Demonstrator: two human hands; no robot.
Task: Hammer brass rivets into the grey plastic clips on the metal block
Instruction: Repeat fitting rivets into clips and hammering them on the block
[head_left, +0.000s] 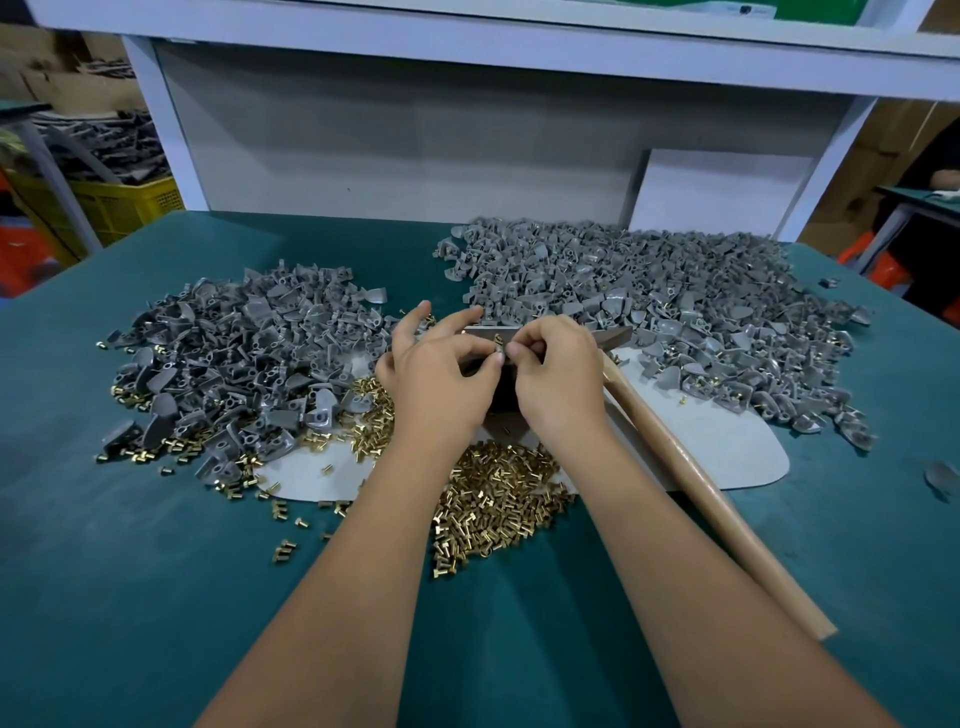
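Metal block (488, 335): centre of the green desk (156, 545), mostly hidden under my hands.
Left hand (441, 379): thumb and forefinger pinch a small grey clip (497, 357) at the block's top; other fingers spread.
Right hand (558, 374): fingers curled, pinching at the same clip, a brass rivet (497, 340) just above.
Loose brass rivets (493, 493): heap near my wrists.
Grey clips, left pile (234, 358); right pile (675, 312).
Hammer (691, 467): lying to my right, wooden handle toward me.
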